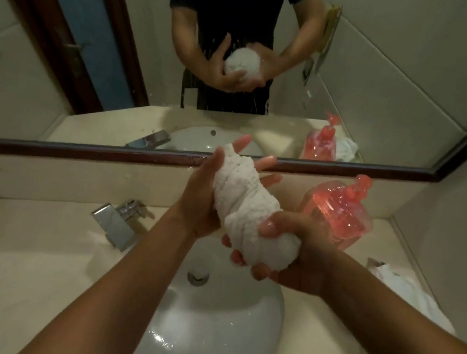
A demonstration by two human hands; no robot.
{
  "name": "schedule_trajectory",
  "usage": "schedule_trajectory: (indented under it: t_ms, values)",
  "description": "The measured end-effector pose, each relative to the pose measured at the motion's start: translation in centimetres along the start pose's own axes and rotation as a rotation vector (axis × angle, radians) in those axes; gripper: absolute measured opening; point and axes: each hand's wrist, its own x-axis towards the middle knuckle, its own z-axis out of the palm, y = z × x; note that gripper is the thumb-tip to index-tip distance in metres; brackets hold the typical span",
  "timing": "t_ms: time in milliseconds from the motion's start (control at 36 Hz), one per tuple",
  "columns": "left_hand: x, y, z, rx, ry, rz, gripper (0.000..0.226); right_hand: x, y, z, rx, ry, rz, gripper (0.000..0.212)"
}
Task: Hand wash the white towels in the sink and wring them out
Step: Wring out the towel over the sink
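Risks dropping towel (241,201) into sink (250,340) mid-wring: right hand (296,252) fingers curl round it, left hand (197,199) fingers splayed straight.

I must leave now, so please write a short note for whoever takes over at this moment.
Left hand: fingers straight along the upper end of the twisted white terry towel.
Right hand: grips its lower end.
The towel is held above the round white ceramic sink.
Done: towel twisted tight.
Left: finish wringing; whether the second crumpled white towel on the beige counter is washed, I cannot tell.
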Motion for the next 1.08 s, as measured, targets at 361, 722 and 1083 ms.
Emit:
schedule_trajectory:
  t_ms: [361,722,1083]
  values:
    - [-1.0,1.8,0.2,0.035,0.137,-0.219,0.052,-1.2,-2.0,2.6,-0.435,0.077,0.104,0.064]
    - [-0.5,-1.4,-0.5,0.712,0.465,0.153,0.024,2.5,0.9,1.4,-0.883,0.598,0.032,0.041]
    - [2.7,-4.1,-3.3,0.863,0.681,0.207,0.009,7.3,3.8,-3.0,-0.835,0.837,-0.047,0.078]
